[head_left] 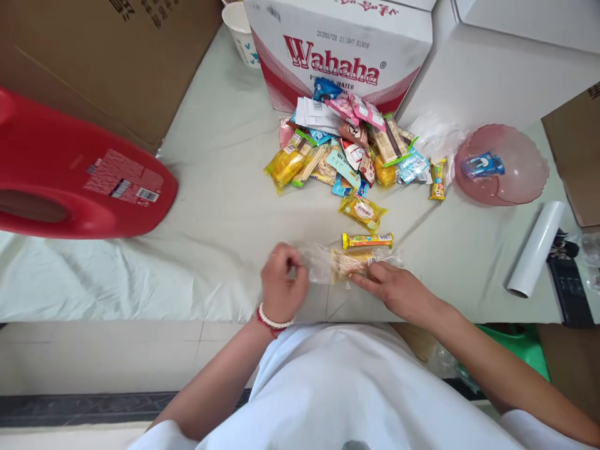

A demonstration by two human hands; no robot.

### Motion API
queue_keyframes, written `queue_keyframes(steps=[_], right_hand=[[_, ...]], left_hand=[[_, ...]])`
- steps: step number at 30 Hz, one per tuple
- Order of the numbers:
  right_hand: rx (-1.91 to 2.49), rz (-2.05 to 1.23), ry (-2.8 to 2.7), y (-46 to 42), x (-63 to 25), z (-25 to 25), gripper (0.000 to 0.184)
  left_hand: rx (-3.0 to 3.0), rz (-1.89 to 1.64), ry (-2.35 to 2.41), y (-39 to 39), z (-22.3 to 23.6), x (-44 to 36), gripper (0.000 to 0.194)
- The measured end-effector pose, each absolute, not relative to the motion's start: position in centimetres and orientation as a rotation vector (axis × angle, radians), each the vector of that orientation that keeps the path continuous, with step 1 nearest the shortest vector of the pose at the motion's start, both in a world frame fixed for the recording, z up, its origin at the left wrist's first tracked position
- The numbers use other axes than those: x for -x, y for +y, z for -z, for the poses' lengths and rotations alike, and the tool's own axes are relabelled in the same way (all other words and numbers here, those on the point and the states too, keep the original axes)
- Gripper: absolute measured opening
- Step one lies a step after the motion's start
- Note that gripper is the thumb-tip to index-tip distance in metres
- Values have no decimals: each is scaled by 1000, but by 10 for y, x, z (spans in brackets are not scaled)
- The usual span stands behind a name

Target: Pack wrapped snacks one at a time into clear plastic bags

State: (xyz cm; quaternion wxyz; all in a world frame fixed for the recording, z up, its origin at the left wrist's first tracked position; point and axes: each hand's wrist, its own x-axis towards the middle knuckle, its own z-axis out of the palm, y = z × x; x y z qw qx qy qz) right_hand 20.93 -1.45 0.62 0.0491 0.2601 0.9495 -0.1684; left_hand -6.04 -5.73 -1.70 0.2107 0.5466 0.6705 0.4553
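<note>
A clear plastic bag (315, 262) lies at the table's front edge with a yellow-wrapped snack (347, 262) at its right end. My left hand (284, 281) is closed in a pinch at the bag's left end, slightly blurred. At the other end, my right hand (396, 289) has its thumb and fingers on the snack and the plastic around it. Just beyond the bag is a slim yellow snack bar (368, 240). A yellow snack packet (362, 211) lies past that, in front of a heap of mixed wrapped snacks (342, 159).
Behind the heap stands a Wahaha carton (337, 59), with a paper cup (241, 31) beside it. To the right are a pink bowl (525, 165) holding a blue packet, a white roll (537, 250) and a black remote-like object (569, 290). A red jug (94, 181) lies left.
</note>
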Motion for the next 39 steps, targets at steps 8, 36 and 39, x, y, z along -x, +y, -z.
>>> queue_keyframes(steps=[8,36,39], right_hand=[[-943,665,2865,-6,-196,-27,36],[-2084,1104,2542,-4,-201,-20,8],[-1902,1204,2732,-8,-177,-25,20]], left_hand=[[-1721,-695,1950,-36,4,65,32],[-1929,-392,2023,-32,6,-3,50],[-1875,-337,2038,-34,0,-4,35]])
